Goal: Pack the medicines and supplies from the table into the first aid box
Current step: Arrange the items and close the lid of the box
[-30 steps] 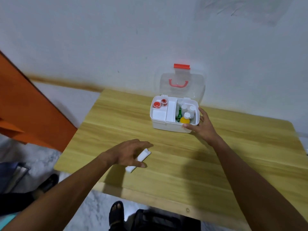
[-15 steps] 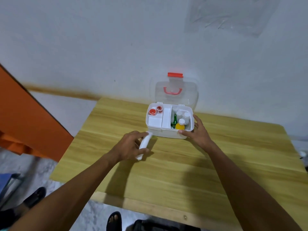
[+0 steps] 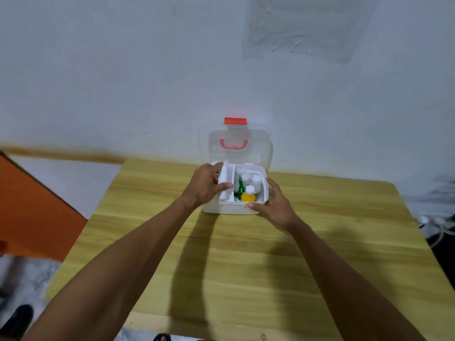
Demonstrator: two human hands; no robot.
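A white first aid box (image 3: 231,209) stands open at the far middle of the wooden table (image 3: 246,254), its clear lid (image 3: 240,146) with a red handle and latch leaning up against the wall. Inside on the right are a yellow bottle (image 3: 248,196), a green item and white bottles (image 3: 256,179). My left hand (image 3: 205,184) is over the box's left half, shut on a long white tube (image 3: 224,179) that lies lengthways in the box. My right hand (image 3: 277,205) grips the box's front right corner.
An orange panel (image 3: 32,205) stands to the left of the table. White cables and a power strip (image 3: 438,221) lie off the right edge. A clear plastic sheet (image 3: 307,28) hangs on the wall above. Dark footwear shows on the floor near the front edge.
My left hand lifted the white tube from the table's front left and carried it forward into the box's left half. My right hand stayed on the box corner.
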